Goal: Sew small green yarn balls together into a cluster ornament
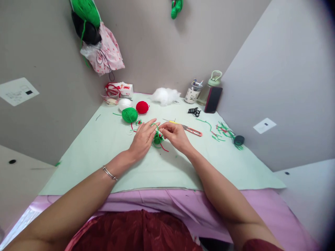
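Observation:
My left hand (143,138) lies with its fingers stretched out, its edge against a small green and red yarn piece (158,138) on the table. A loop of green yarn (157,127) rises from that piece between my two hands. On its right side my right hand (175,135) is closed in a pinch on the green yarn. A red yarn tail (164,148) trails from the piece toward me. The underside of the piece is hidden, and its exact shape is too small to make out.
Green (129,114), red (142,107) and white (125,104) yarn balls sit beyond my left hand. An orange cutter (193,130) lies right of my right hand. White stuffing (165,96), a bottle (205,94), a phone (213,100) and yarn scraps (222,129) lie farther off.

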`<action>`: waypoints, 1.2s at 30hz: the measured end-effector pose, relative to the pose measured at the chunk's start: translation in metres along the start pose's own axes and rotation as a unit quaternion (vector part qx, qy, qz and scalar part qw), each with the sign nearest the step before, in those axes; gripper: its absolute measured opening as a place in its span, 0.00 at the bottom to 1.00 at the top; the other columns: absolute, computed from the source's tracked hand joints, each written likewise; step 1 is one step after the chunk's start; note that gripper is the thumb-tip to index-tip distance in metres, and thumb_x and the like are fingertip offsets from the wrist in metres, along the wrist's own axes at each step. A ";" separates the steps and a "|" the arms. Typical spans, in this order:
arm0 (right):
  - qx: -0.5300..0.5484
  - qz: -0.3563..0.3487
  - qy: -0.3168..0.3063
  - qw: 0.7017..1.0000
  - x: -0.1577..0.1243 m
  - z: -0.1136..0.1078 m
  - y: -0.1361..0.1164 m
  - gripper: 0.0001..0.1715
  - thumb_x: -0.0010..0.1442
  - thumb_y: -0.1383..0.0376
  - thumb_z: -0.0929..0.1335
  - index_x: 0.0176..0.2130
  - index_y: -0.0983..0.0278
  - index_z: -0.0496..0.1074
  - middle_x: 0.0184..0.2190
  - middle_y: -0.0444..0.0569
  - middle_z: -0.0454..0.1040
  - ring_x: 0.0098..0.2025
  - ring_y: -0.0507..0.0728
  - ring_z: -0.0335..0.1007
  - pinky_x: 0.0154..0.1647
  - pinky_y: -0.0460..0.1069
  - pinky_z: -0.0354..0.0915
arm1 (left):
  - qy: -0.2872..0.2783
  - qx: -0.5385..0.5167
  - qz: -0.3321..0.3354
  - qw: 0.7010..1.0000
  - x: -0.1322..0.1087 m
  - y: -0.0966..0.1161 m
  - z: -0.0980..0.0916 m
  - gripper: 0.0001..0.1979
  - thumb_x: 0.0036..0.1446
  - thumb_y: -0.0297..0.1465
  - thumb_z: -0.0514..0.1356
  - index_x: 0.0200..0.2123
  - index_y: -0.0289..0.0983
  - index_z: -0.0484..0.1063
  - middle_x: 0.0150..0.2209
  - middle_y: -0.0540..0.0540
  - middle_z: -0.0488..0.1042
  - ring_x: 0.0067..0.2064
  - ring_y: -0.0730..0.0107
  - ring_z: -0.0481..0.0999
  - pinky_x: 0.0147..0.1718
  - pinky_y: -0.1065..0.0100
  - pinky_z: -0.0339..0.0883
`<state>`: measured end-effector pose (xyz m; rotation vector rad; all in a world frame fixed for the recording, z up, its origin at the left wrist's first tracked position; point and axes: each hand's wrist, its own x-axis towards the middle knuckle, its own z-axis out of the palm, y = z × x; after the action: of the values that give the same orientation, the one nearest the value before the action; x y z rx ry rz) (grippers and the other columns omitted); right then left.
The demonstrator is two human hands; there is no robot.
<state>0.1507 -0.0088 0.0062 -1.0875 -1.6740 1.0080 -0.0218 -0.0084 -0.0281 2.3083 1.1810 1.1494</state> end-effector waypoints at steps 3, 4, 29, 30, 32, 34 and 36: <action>0.015 0.002 -0.005 1.000 0.001 -0.001 0.001 0.11 0.55 0.60 0.69 0.33 0.66 0.75 0.18 0.39 0.65 0.22 0.49 0.57 0.25 0.47 0.53 | -0.004 0.015 0.004 1.000 0.000 -0.001 0.000 0.22 0.71 0.36 0.44 0.60 0.41 0.69 0.67 0.40 0.63 0.68 0.62 0.61 0.69 0.48 0.46; 0.018 0.006 -0.002 1.000 0.001 -0.001 0.002 0.11 0.55 0.60 0.69 0.33 0.66 0.75 0.18 0.39 0.64 0.22 0.49 0.56 0.25 0.47 0.53 | -0.005 0.019 0.004 1.000 0.000 -0.002 0.000 0.22 0.71 0.36 0.44 0.60 0.41 0.69 0.67 0.39 0.63 0.69 0.61 0.61 0.69 0.47 0.46; 0.075 0.048 -0.029 0.996 0.003 -0.004 0.006 0.14 0.53 0.56 0.72 0.31 0.66 0.73 0.19 0.39 0.66 0.22 0.48 0.57 0.25 0.46 0.54 | -0.038 0.041 -0.012 0.998 0.002 -0.008 -0.002 0.22 0.71 0.35 0.44 0.59 0.38 0.71 0.70 0.38 0.59 0.71 0.57 0.55 0.69 0.45 0.42; 0.074 0.052 -0.036 0.995 0.003 -0.004 0.006 0.14 0.53 0.56 0.72 0.31 0.66 0.73 0.19 0.40 0.66 0.22 0.48 0.58 0.25 0.46 0.55 | -0.039 0.040 -0.011 0.998 0.002 -0.008 -0.002 0.22 0.71 0.35 0.45 0.58 0.39 0.71 0.70 0.38 0.59 0.71 0.57 0.55 0.69 0.44 0.42; 0.072 0.056 -0.033 0.995 0.004 -0.003 0.007 0.15 0.52 0.56 0.72 0.30 0.66 0.73 0.19 0.40 0.67 0.23 0.48 0.59 0.25 0.46 0.55 | -0.039 0.036 -0.009 0.999 0.003 -0.009 -0.003 0.22 0.70 0.35 0.45 0.58 0.39 0.72 0.69 0.39 0.60 0.71 0.56 0.55 0.69 0.43 0.42; 0.067 0.048 -0.005 0.997 0.004 -0.002 0.008 0.14 0.53 0.56 0.72 0.31 0.65 0.73 0.19 0.40 0.67 0.22 0.49 0.59 0.25 0.46 0.56 | -0.030 0.028 -0.009 0.999 0.004 -0.010 -0.004 0.20 0.70 0.35 0.47 0.57 0.40 0.73 0.68 0.40 0.63 0.71 0.56 0.56 0.68 0.42 0.43; 0.049 0.031 0.018 0.998 0.004 -0.001 0.008 0.13 0.54 0.57 0.71 0.32 0.65 0.74 0.19 0.40 0.67 0.23 0.49 0.60 0.26 0.46 0.57 | -0.011 0.006 -0.019 1.000 0.005 -0.010 -0.006 0.18 0.67 0.35 0.51 0.53 0.40 0.76 0.66 0.42 0.66 0.70 0.55 0.57 0.68 0.42 0.44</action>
<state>0.1531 -0.0028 -0.0002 -1.0920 -1.5552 1.0919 -0.0302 0.0014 -0.0274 2.2907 1.2232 1.1042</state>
